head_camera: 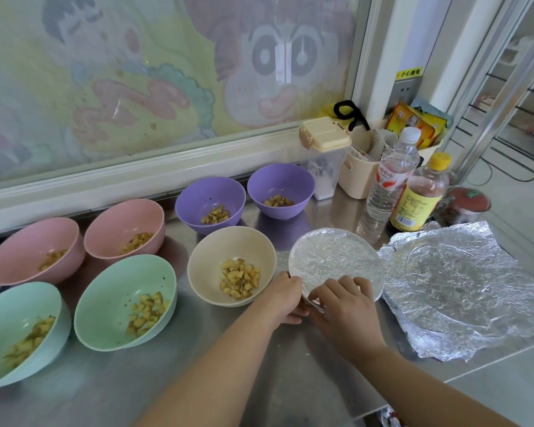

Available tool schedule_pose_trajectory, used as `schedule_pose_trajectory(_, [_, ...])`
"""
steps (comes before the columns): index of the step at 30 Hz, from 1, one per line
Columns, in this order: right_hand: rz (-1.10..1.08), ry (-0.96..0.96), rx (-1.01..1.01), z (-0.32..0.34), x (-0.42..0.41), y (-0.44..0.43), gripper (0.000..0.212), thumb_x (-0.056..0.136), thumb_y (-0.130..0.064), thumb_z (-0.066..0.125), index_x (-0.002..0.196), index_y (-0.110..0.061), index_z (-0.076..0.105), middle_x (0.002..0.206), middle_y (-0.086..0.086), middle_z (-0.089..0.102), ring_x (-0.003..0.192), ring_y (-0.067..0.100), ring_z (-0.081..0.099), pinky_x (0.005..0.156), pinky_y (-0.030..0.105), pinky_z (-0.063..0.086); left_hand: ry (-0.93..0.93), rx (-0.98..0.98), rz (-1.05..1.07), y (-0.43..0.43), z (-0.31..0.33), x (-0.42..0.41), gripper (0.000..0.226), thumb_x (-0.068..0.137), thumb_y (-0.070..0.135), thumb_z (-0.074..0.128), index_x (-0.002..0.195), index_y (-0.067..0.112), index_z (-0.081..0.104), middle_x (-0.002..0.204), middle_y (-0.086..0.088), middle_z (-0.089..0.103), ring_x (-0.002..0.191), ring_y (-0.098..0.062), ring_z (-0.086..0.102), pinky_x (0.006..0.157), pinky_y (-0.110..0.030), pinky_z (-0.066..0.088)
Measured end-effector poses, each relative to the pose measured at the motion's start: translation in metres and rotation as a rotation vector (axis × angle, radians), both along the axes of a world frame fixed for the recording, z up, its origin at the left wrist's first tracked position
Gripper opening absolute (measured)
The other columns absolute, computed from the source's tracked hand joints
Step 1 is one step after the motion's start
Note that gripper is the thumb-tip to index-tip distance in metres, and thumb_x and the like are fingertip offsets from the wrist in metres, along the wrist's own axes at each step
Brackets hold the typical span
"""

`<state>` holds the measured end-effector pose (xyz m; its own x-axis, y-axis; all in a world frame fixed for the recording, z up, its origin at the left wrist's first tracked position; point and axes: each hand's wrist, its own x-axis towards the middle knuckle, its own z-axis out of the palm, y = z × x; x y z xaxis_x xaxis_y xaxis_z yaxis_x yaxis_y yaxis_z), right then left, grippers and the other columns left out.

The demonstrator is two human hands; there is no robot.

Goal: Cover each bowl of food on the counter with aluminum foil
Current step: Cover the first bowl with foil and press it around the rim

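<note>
A foil-covered bowl (336,260) stands on the steel counter (259,359). My left hand (285,298) grips its near-left rim, fingers curled on the foil edge. My right hand (344,303) presses and pinches the foil at the near rim beside it. Several open bowls hold diced food: a cream bowl (232,241), two purple bowls (210,195) (281,183), two pink bowls (127,223) (34,245) and two green bowls (124,291) (16,322). A stack of crinkled foil sheets (463,288) lies to the right.
At the back right stand a water bottle (392,177), a yellow-capped bottle (420,195), a red-lidded jar (466,204), a clear lidded container (324,158) and a cream caddy (361,167) with packets. The counter's edge runs at right, under the foil sheets. A painted window panel closes the back.
</note>
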<state>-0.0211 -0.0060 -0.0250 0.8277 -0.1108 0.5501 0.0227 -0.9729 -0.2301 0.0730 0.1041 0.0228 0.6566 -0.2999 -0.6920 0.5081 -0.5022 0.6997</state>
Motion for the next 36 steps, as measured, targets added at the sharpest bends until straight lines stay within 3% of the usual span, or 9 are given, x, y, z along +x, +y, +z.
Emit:
schedule_pose_trajectory(5, [-0.015,0.002,-0.006,-0.004,0.006,0.001,0.027,0.066,-0.023,0.086,0.068,-0.022,0.058,0.067,-0.008,0.051,0.066,0.025,0.051,0.078,0.039,0.036,-0.019,0.031,0.009,0.000,0.000,0.001,0.028,0.097,0.023,0.033,0.120,0.018,0.049,0.105,-0.012,0.070,0.075,-0.020,0.068,0.083,-0.042,0.060])
schedule_pose_trajectory(10, [-0.052,0.029,0.018,-0.003,0.006,0.003,0.033,0.063,-0.023,0.088,0.064,-0.023,0.055,0.064,-0.009,0.050,0.066,0.024,0.049,0.077,0.039,0.035,-0.017,0.024,0.006,0.000,-0.001,0.001,0.026,0.097,0.024,0.035,0.118,0.019,0.049,0.103,-0.010,0.070,0.077,-0.019,0.069,0.083,-0.042,0.060])
schedule_pose_trajectory(16, [-0.075,0.005,0.007,0.000,0.010,0.008,0.036,0.066,-0.032,0.089,0.063,-0.024,0.054,0.062,-0.009,0.051,0.065,0.024,0.050,0.078,0.041,0.037,-0.009,0.022,0.032,0.000,-0.001,0.000,0.027,0.096,0.023,0.036,0.120,0.019,0.049,0.108,-0.010,0.069,0.090,-0.023,0.072,0.078,-0.041,0.061])
schedule_pose_trajectory(25, [-0.026,-0.063,0.029,-0.007,0.013,0.001,0.027,0.071,-0.031,0.081,0.061,-0.024,0.057,0.061,-0.010,0.050,0.065,0.022,0.048,0.076,0.039,0.034,-0.002,-0.001,0.037,0.000,0.000,0.000,0.028,0.096,0.022,0.035,0.121,0.018,0.049,0.105,-0.010,0.071,0.088,-0.022,0.073,0.079,-0.041,0.061])
schedule_pose_trajectory(28, [0.046,-0.031,-0.058,-0.009,0.007,-0.013,0.022,0.074,-0.041,0.082,0.076,-0.026,0.065,0.073,-0.011,0.056,0.071,0.021,0.051,0.078,0.041,0.038,-0.015,-0.001,0.031,-0.001,0.001,-0.003,0.028,0.097,0.022,0.034,0.122,0.017,0.045,0.104,-0.010,0.070,0.093,-0.024,0.073,0.084,-0.042,0.060])
schedule_pose_trajectory(32, [0.105,0.037,-0.147,-0.019,-0.008,-0.038,0.042,0.080,-0.051,0.072,0.113,-0.026,0.066,0.105,-0.005,0.062,0.090,0.024,0.060,0.089,0.043,0.040,-0.030,-0.022,0.032,-0.002,0.001,-0.006,0.021,0.098,0.023,0.033,0.115,0.019,0.045,0.102,-0.012,0.072,0.094,-0.026,0.073,0.088,-0.044,0.059])
schedule_pose_trajectory(36, [0.097,0.032,-0.127,-0.024,-0.007,-0.042,0.039,0.085,-0.045,0.067,0.117,-0.022,0.068,0.112,-0.002,0.063,0.098,0.027,0.061,0.093,0.045,0.043,-0.008,-0.046,0.040,-0.004,0.000,-0.011,0.024,0.099,0.025,0.031,0.120,0.020,0.042,0.103,-0.011,0.071,0.092,-0.025,0.073,0.088,-0.043,0.058])
